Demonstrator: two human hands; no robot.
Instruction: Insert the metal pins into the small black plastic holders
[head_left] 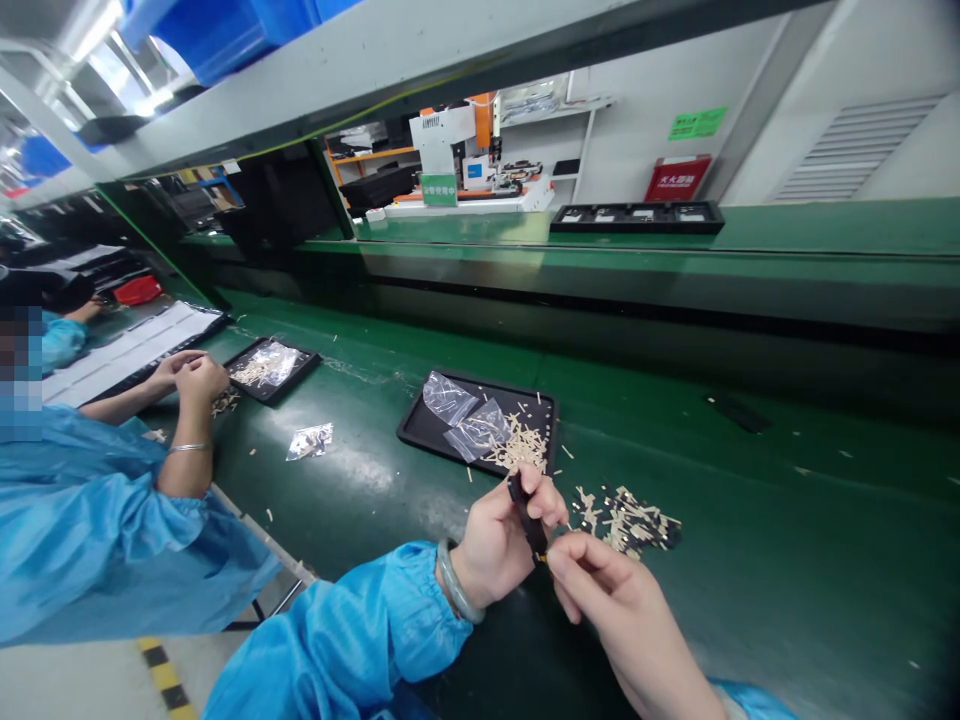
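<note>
My left hand is closed around a small, slim black part, held tilted above the bench. The fingers of my right hand are pinched together at the part's lower end, where a tiny yellowish bit shows. What the right fingertips grip is too small to make out. Just beyond my hands lies a loose pile of small beige strips, mixed with black bits. A black tray behind my left hand carries more beige strips and clear plastic bags.
At the left a co-worker in a blue smock works with both hands close together, beside another black tray. A small clear bag lies on the green bench. Overhead runs a grey shelf beam. A divided black tray stands on the rear ledge.
</note>
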